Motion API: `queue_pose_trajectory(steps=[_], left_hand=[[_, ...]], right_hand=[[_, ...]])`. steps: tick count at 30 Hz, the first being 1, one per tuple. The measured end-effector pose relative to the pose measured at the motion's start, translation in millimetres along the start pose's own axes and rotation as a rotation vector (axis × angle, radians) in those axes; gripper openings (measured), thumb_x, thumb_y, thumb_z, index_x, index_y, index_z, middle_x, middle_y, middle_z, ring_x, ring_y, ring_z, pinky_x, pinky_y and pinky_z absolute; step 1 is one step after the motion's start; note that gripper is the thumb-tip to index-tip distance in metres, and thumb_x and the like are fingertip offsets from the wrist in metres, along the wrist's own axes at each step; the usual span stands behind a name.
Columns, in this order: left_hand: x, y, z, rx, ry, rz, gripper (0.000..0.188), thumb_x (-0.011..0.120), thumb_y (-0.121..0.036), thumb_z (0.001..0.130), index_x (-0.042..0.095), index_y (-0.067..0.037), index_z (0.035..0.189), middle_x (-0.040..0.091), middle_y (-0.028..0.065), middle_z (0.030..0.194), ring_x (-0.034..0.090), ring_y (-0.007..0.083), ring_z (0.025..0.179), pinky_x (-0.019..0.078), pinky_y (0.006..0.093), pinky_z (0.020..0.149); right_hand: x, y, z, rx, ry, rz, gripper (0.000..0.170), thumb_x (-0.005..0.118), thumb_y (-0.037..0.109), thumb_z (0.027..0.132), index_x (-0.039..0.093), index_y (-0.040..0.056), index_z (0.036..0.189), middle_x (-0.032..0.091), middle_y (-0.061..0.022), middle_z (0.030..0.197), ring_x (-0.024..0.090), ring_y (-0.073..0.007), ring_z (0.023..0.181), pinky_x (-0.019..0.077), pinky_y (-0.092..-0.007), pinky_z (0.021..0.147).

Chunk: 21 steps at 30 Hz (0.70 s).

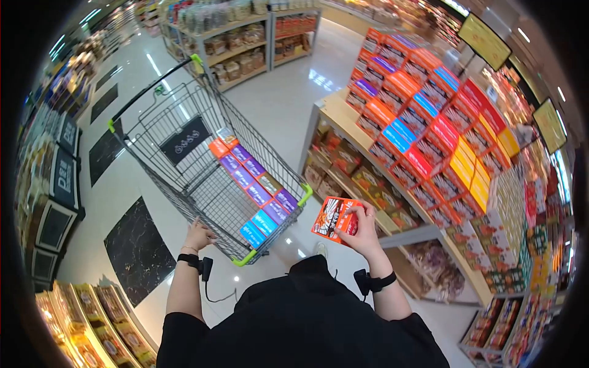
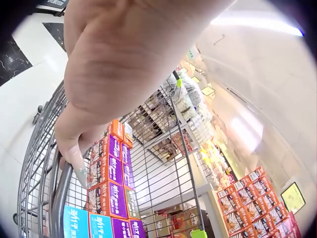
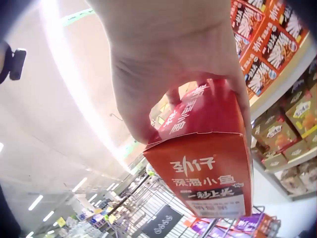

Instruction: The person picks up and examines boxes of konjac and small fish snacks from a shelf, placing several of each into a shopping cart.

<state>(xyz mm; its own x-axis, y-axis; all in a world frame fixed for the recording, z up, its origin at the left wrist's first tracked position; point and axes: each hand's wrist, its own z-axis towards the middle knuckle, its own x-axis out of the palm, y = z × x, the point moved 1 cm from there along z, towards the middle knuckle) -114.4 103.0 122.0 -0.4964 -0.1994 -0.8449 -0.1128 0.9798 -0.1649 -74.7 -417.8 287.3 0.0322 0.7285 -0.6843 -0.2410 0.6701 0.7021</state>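
Observation:
My right hand [image 1: 363,230] grips a red-orange snack box [image 1: 331,218] by its edges, to the right of the shopping cart. In the right wrist view the fingers bend over the top of this snack box [image 3: 198,163], whose printed end faces the camera. My left hand [image 1: 199,235] holds the rim of the wire shopping cart [image 1: 184,205]; from the left wrist, its thumb shows over the dark rail [image 2: 62,198]. Inside the cart, rows of purple boxes [image 1: 257,193], an orange box [image 1: 218,147] and blue boxes [image 1: 253,234] line the near-right side.
Stacked red, orange and blue snack boxes [image 1: 417,110] cover a display stand [image 1: 331,104] on the right. Shelves of packaged goods [image 1: 239,46] stand beyond the cart. More racks [image 1: 92,313] flank the tiled floor [image 1: 141,245] on the left.

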Motion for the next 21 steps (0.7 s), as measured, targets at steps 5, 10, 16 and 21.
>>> queue_pose_trajectory(steps=[5, 10, 16, 21], left_hand=[[-18, -6, -16, -0.135, 0.014, 0.14, 0.076, 0.081, -0.048, 0.064, 0.056, -0.028, 0.134, 0.025, 0.0144, 0.156, 0.016, 0.0386, 0.145, 0.0164, 0.0693, 0.11], [-69, -141, -39, 0.329, -0.356, -0.455, 0.071, 0.071, -0.032, 0.083, 0.041, -0.002, 0.141, 0.029, 0.0318, 0.148, 0.024, 0.0468, 0.139, 0.0219, 0.0472, 0.115], [-138, -305, -94, 0.818, 0.44, -1.137, 0.074, 0.073, -0.022, 0.085, 0.034, -0.002, 0.145, 0.048, 0.0127, 0.139, 0.043, 0.0196, 0.129, 0.0354, 0.0356, 0.108], [-127, -367, -97, 0.695, 0.566, -1.261, 0.073, 0.075, -0.015, 0.083, 0.037, -0.001, 0.143, 0.053, 0.0093, 0.134, 0.05, 0.0168, 0.122, 0.0391, 0.0327, 0.105]], right_hand=[[-16, 23, -24, -0.122, 0.166, 0.088, 0.083, 0.084, 0.029, 0.063, 0.045, 0.0106, 0.134, 0.04, -0.0191, 0.133, 0.039, -0.0383, 0.127, 0.0321, -0.0448, 0.109], [-34, 44, -27, -0.256, 0.333, 0.143, 0.096, 0.082, 0.031, 0.064, 0.035, 0.0077, 0.144, 0.039, -0.022, 0.138, 0.034, -0.039, 0.132, 0.0294, -0.0451, 0.111], [-75, 74, -2, -0.446, 0.521, 0.381, 0.094, 0.078, 0.031, 0.074, 0.028, 0.0067, 0.149, 0.033, -0.0199, 0.146, 0.03, -0.0336, 0.138, 0.0221, -0.0407, 0.116], [-135, 47, -5, -0.23, 0.516, 0.604, 0.086, 0.076, 0.017, 0.08, 0.027, 0.0141, 0.151, 0.022, -0.0112, 0.154, 0.024, -0.0266, 0.142, 0.0442, -0.0447, 0.104]])
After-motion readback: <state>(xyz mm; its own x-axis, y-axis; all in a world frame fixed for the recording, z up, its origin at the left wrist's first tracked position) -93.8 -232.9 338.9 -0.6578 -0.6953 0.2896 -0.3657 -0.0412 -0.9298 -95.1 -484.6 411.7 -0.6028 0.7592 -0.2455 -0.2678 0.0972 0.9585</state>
